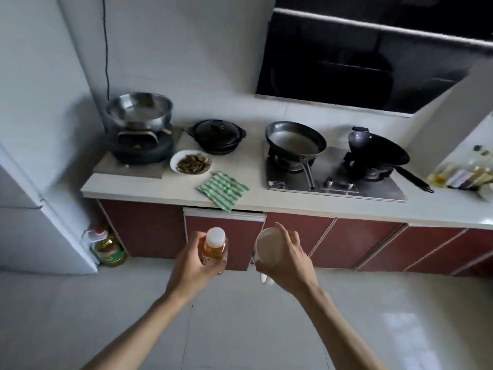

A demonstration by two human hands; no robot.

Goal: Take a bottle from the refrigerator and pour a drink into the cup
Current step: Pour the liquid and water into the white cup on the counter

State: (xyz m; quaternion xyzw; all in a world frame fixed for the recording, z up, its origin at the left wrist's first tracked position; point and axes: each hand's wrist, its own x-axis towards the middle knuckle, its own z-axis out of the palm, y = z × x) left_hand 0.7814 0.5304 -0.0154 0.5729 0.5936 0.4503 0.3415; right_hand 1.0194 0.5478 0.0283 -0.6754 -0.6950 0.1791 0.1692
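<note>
My left hand [190, 265] grips a small clear bottle [214, 248] of amber drink, upright, with its white cap on. To its right, my right hand [289, 263] holds a white cup [268, 248] with its mouth facing up toward me; the inside looks pale and I cannot tell if there is liquid in it. Both are held in the air in front of the counter, below its front edge, about a hand's width apart. The white refrigerator [29, 182] stands at the left with its doors shut.
The white counter [266, 201] carries a steel pot on a cooker [140, 113], a black lidded pot [216, 134], a plate of food [191, 162], a green striped cloth [222, 189] and a gas stove with two pans [336, 166]. An oil jug [108, 248] sits on the floor beside the refrigerator.
</note>
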